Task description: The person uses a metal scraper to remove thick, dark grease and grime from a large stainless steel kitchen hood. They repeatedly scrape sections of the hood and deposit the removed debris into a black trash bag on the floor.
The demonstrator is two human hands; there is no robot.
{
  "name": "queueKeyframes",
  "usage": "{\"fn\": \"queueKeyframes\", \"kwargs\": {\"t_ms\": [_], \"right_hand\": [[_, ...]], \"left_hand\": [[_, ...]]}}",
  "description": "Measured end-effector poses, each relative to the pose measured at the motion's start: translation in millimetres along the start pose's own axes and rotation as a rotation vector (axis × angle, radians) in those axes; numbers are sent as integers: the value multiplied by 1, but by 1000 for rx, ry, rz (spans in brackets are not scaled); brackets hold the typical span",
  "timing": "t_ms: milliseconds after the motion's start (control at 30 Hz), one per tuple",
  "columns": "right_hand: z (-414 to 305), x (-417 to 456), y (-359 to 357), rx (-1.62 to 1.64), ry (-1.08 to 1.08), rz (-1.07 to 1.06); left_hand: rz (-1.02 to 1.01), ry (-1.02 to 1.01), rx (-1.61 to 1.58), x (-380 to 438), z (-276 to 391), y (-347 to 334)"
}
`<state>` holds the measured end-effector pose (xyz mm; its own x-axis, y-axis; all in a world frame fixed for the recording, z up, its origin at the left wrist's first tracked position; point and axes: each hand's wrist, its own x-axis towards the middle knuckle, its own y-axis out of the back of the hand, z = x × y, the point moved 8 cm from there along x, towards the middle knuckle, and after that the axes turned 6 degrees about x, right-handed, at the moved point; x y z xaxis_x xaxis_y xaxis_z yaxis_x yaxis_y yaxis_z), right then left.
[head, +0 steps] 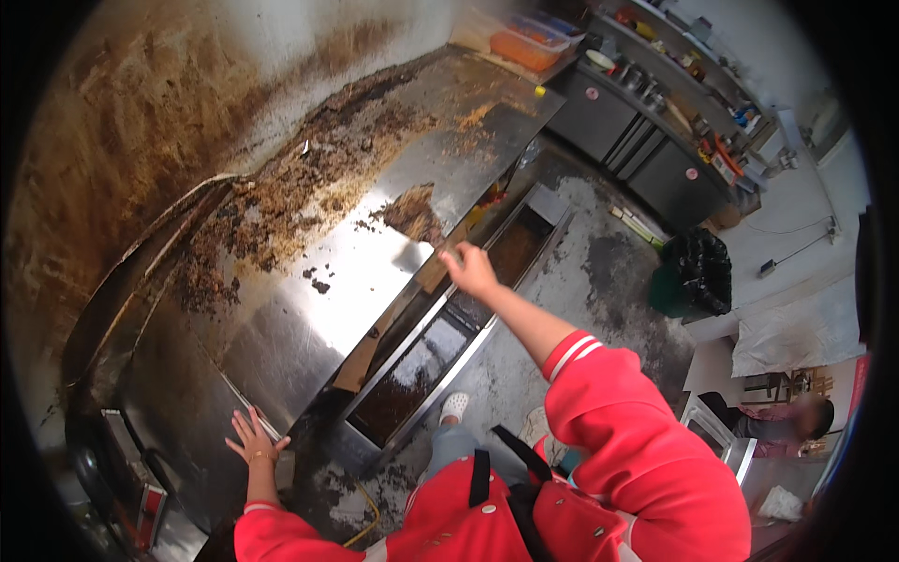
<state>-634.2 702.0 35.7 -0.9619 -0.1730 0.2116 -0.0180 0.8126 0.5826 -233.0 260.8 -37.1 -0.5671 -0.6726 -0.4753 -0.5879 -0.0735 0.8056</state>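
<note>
A stainless steel worktop (281,358) stretches along the wall, with dark and tan crumbly residue (281,211) heaped towards its back. My left hand (256,439) lies with spread fingers on the near left part of the worktop, beside a narrow metal strip (241,395). Over the front edge is my right hand (472,270), fingers partly curled and apart, with nothing visible in it; whether it touches the edge I cannot tell. A brown, streaked patch of residue (414,214) lies just beyond its fingertips. Smaller dark crumbs (320,286) are scattered on the bright steel.
Below the front edge stands a long metal trough (393,428). Beyond are an orange plastic container (527,49), steel cabinets (597,105) and a bin with a black liner (695,267). The floor (562,246) is stained. At the far right, a person (772,421) is partly visible.
</note>
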Motion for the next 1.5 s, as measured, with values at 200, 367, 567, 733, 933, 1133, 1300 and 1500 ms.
{"fn": "queueKeyframes", "kwargs": {"t_ms": [200,367,567,733,933,1133,1300,1500], "right_hand": [[32,27,68,25,-133,-111],[57,41,140,99,-144,-91],[125,51,258,169,-134,-7],[207,39,384,211,-196,86],[306,12,548,135,-451,222],[414,-39,683,39,-514,534],[505,-97,777,-20,-606,761],[576,-137,868,-125,-817,954]], "left_hand": [[-116,64,211,-33,108,68],[-349,-637,-285,-75,307,106],[-292,-873,-626,-85,510,119],[-709,-586,-609,-97,604,68],[-702,-350,-426,-149,648,44],[-630,-641,4,-133,753,48],[-547,-828,295,-92,883,83],[65,-1484,1044,-32,1114,150]]}}
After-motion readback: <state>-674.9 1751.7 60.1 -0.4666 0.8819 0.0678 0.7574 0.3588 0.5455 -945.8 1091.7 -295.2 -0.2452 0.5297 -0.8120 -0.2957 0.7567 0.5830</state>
